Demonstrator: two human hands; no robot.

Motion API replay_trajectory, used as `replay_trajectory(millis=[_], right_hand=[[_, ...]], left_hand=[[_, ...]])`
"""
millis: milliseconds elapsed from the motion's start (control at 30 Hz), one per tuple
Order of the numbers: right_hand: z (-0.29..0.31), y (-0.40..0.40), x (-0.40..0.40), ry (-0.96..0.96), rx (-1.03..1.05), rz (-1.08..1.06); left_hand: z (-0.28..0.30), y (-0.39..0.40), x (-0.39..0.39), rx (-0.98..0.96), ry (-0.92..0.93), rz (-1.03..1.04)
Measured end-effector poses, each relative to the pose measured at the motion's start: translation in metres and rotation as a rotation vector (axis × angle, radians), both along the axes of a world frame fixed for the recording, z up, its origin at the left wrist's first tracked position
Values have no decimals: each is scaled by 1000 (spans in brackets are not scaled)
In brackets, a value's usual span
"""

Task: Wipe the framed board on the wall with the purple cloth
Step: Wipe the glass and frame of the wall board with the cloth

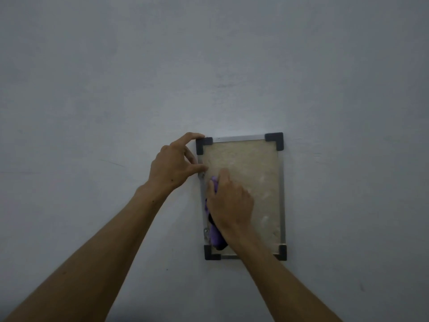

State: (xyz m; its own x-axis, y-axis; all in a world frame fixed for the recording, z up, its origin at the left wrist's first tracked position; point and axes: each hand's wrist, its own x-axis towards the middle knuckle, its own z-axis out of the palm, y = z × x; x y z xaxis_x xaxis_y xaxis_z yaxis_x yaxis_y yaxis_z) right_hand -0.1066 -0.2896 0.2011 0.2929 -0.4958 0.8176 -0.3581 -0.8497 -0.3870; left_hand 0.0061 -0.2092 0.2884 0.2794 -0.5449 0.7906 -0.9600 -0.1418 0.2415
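My left forearm comes up from the lower left corner, bare to the wrist, and my left hand (173,165) sits against the left edge of the framed board (253,182). Its fingers are curled rather than spread: the forefinger tip rests on the dark plastic corner piece (203,144) at the board's upper left, and the thumb tip presses the metal side rail a little lower down, so the hand pinches that upper left stretch of the frame. The board hangs on a plain pale wall (116,77), taller than wide, with a mottled beige face, a thin silver frame and dark caps at all four corners. Over the left half of that face lies my right hand (228,204), palm towards the board, fingers together and bent, closed around the purple cloth (215,237). The cloth is bunched; it shows above my knuckles near the thumb of the other hand and bulges out below my wrist, close to the lower left corner cap. My right forearm runs off to the lower right.
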Motion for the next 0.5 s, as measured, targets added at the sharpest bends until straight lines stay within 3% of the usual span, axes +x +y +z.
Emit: replay_trajectory(millis=[133,333,500], right_hand=[[-6,-16,-19,-28,-30,-26],[-15,-44,-54,-147,86,-237],[-8,-22,-34,-91,111,-4]], left_hand=[[-1,0,0,5,-13,24],[-2,0,-2,13,-2,69],[-3,-1,-4,32,-28,105]])
